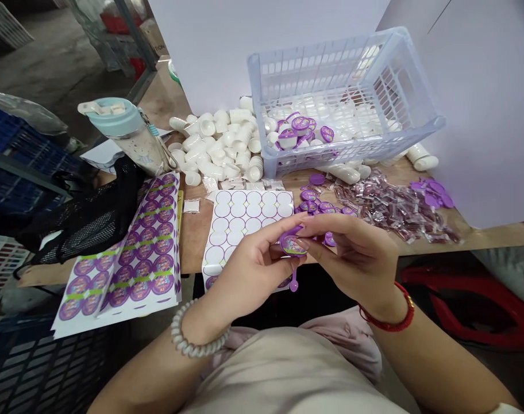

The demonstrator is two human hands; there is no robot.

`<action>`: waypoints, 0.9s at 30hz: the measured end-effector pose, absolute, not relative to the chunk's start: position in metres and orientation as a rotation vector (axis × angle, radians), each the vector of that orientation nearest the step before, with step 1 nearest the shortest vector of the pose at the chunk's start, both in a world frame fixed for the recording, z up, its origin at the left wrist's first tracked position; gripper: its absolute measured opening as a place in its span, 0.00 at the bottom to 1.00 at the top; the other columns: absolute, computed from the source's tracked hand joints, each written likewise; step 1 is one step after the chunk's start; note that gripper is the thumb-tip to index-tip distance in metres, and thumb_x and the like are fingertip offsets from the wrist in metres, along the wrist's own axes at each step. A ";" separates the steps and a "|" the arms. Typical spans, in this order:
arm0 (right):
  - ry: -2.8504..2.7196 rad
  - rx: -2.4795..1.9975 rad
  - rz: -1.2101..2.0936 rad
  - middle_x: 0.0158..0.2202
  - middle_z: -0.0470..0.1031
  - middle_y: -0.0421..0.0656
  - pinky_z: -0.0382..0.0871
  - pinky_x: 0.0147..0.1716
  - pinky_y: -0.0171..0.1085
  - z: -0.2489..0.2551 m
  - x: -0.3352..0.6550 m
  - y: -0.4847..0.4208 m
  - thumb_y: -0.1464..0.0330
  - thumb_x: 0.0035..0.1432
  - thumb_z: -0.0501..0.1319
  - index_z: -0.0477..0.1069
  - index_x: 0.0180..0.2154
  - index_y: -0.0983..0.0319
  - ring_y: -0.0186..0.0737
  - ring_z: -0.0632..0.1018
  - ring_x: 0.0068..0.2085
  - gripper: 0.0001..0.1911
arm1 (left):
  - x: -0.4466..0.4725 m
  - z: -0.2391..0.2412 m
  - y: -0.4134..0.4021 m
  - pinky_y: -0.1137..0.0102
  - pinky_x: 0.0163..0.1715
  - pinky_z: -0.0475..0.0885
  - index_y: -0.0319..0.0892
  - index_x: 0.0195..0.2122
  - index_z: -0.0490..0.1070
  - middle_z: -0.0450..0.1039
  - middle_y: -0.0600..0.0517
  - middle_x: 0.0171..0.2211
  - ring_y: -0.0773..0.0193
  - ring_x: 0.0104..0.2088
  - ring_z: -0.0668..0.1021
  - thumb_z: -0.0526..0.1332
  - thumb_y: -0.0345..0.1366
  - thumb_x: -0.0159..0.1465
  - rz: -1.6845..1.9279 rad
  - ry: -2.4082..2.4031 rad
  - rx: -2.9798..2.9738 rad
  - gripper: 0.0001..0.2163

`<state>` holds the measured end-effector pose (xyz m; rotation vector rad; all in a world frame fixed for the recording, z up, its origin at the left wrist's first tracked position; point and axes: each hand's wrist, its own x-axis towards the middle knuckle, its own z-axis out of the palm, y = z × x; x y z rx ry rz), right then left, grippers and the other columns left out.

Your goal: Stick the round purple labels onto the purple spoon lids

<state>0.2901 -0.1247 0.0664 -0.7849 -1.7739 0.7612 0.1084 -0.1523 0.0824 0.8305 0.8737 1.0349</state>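
Note:
Both hands meet over the table's front edge around a purple lid [293,245] with a round printed sticker on its face. My left hand [257,261] grips the lid from the left, and my right hand [350,253] pinches its right side. A small purple spoon-shaped tab [293,284] hangs below the fingers. Under the left hand lies a sticker sheet [227,227], mostly peeled to white circles, with some purple stickers along its near edge. Just beyond the hands is a pile of purple lids [310,198] with stickers on them.
White cups [221,144] are heaped behind the sheet. A plastic crate [357,146] holds more cups and purple-lidded ones. Small clear packets [400,204] lie at right, near plain purple lids [434,192]. Full sticker sheets [145,253], a tumbler [128,135] and a black mesh bag [89,221] are left.

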 end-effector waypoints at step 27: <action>-1.626 -0.840 0.951 0.40 0.76 0.38 0.79 0.35 0.42 0.035 0.288 -0.143 0.71 0.58 0.75 0.53 0.68 0.45 0.41 0.79 0.36 0.47 | 0.121 0.064 -0.147 0.70 0.41 0.79 0.46 0.48 0.84 0.86 0.51 0.42 0.62 0.39 0.84 0.76 0.32 0.57 1.199 0.887 0.596 0.16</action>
